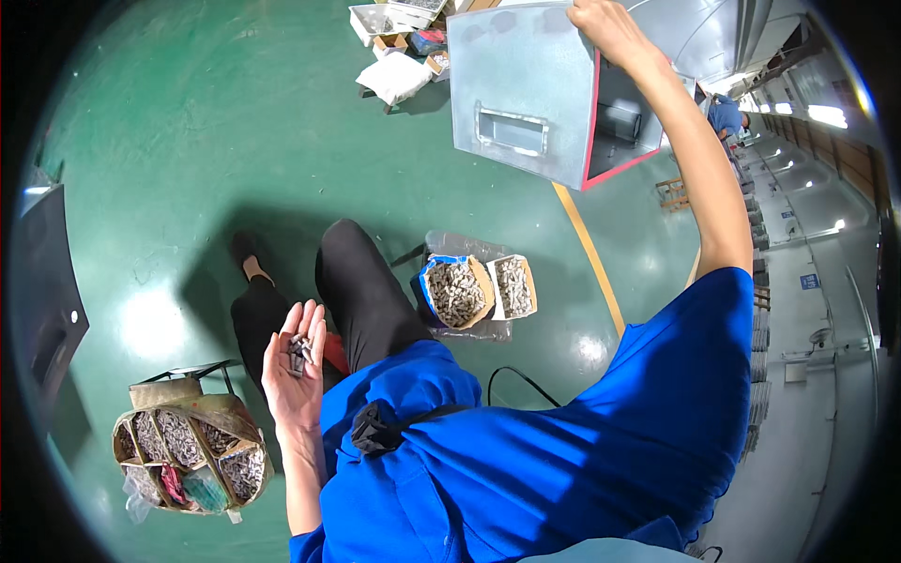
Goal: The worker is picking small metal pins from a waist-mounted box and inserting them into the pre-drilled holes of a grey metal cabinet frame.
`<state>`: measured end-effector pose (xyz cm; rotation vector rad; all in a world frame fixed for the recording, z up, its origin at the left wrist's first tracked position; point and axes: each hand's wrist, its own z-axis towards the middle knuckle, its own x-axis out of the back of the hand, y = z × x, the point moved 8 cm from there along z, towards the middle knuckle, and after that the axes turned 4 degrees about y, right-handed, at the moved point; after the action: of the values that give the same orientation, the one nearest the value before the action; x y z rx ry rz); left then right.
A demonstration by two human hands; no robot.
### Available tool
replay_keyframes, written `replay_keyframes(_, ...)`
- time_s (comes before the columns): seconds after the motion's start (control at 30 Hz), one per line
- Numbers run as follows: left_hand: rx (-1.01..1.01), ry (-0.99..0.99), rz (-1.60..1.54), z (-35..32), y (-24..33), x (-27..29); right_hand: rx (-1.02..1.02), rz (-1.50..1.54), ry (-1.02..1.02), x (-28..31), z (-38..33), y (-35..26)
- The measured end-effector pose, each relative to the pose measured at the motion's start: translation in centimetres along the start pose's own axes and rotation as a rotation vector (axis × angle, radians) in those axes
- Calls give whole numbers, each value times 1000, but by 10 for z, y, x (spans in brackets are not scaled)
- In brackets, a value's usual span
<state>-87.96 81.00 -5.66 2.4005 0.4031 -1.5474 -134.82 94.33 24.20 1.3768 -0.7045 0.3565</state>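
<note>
My left hand (pixel 296 380) is palm up and cupped, with a small heap of grey metal fasteners (pixel 298 353) lying against the fingers. They look like short studs or rivets, too small to tell exactly. Reaching far out, my right hand (pixel 608 26) is at the top edge of a grey sheet-metal box (pixel 526 70). Its fingers are curled together, and the frame's edge cuts off part of them. Whatever the fingertips may hold is hidden. The box has a rectangular cutout in one face and red edging along its open side.
A divided basket (pixel 192 410) of similar fasteners stands at lower left. Two open boxes of fasteners, one blue-edged (pixel 427 293) and one white (pixel 533 291), sit beside my knee. White trays (pixel 368 22) and a white bag (pixel 395 79) are beyond. A person (pixel 726 116) works farther off.
</note>
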Motion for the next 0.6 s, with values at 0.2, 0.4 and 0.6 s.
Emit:
replay_keyframes(0.2,-29,8,19,-7,2,6,13,30,258,32,5,-19)
replay_keyframes(0.4,-20,1,-35,-15,2,3,47,-35,345,45,1,-29)
replay_keyframes(0.6,-40,17,-74,-20,6,8,-468,443,606,121,-49,-17)
